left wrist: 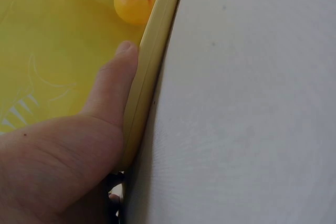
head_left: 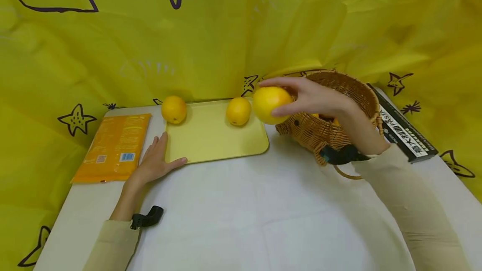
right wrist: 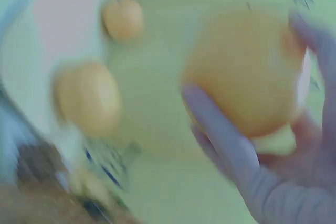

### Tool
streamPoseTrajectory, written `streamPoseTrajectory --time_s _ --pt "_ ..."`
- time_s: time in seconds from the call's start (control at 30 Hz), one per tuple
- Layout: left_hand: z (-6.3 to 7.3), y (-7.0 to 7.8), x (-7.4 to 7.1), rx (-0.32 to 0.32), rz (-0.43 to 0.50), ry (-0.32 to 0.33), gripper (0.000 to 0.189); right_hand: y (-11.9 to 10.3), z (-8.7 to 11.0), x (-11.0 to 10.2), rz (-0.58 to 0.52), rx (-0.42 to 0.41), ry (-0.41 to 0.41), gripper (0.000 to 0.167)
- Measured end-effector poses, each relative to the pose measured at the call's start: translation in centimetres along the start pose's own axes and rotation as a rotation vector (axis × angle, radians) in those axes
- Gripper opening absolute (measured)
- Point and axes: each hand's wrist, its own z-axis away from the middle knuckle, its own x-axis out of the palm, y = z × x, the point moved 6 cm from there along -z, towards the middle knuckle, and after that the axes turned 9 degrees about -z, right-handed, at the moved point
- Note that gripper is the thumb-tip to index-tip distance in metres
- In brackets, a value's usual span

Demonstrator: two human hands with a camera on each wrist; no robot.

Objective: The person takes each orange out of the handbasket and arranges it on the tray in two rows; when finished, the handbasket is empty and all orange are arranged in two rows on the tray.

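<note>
Head view: right hand grips an orange near the right end of the yellow tray. Left hand, fingers extended, touches its front left corner.

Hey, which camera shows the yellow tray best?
The head view: it shows most of the tray clearly from above. The left wrist view catches only its rim beside the left hand; the right wrist view shows part, badly blurred.

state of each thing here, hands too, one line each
large yellow fruit: held
right hand: gripping that fruit
tray: lying flat
left hand: fingers extended, touching the tray
left orange: unheld, at tray corner
right orange: resting on tray
basket: open-topped
orange packet: lying flat
black box: lying flat
</note>
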Motion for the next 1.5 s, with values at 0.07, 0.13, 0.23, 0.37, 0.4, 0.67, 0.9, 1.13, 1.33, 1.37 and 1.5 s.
streamPoseTrajectory --time_s 0.07,0.13,0.23,0.37,0.4,0.67,0.9,1.13,1.33,1.37,1.5 --pt "0.0 0.0 0.1 0.002 0.001 0.002 0.119 0.7 -0.9 1.6 -0.096 0.003 0.075 0.065" --pt "-0.1 -0.1 0.2 0.001 0.0 0.001 0.119 1.7 -1.7 2.9 -0.18 0.018 0.143 0.065" --pt "-0.1 -0.2 0.3 -0.001 0.002 -0.001 0.119 3.4 -2.8 4.3 -0.297 0.049 0.237 0.065" --pt "-0.1 -0.2 0.4 -0.001 0.006 -0.002 0.119 5.2 -4.1 5.4 -0.476 0.076 0.389 0.062" --pt "-0.2 -0.2 0.3 -0.002 0.006 -0.003 0.119 5.5 -4.5 5.6 -0.524 0.075 0.433 0.062" --pt "-0.6 0.0 0.4 0.009 -0.004 0.002 0.119 6.7 -5.8 6.3 -0.545 0.01 0.695 0.06" --pt "-0.7 -0.3 0.4 0.007 -0.008 0.008 0.119 8.7 -7.2 7.1 -0.51 0.115 0.736 0.051" --pt "-0.4 -0.2 0.4 0.001 -0.005 0.004 0.118 9.7 -9.5 7.9 -0.414 0.127 0.707 0.045" --pt "-0.2 -0.1 0.4 -0.005 0.002 0.005 0.117 9.6 -11.4 7.7 -0.276 0.052 0.688 0.043" --pt "-0.2 -0.1 0.4 -0.007 0.002 0.007 0.117 9.6 -11.7 7.7 -0.26 0.044 0.682 0.044" --pt "-0.2 -0.1 0.2 -0.012 0.002 0.015 0.118 9.4 -12.9 7.7 -0.23 0.031 0.657 0.05"
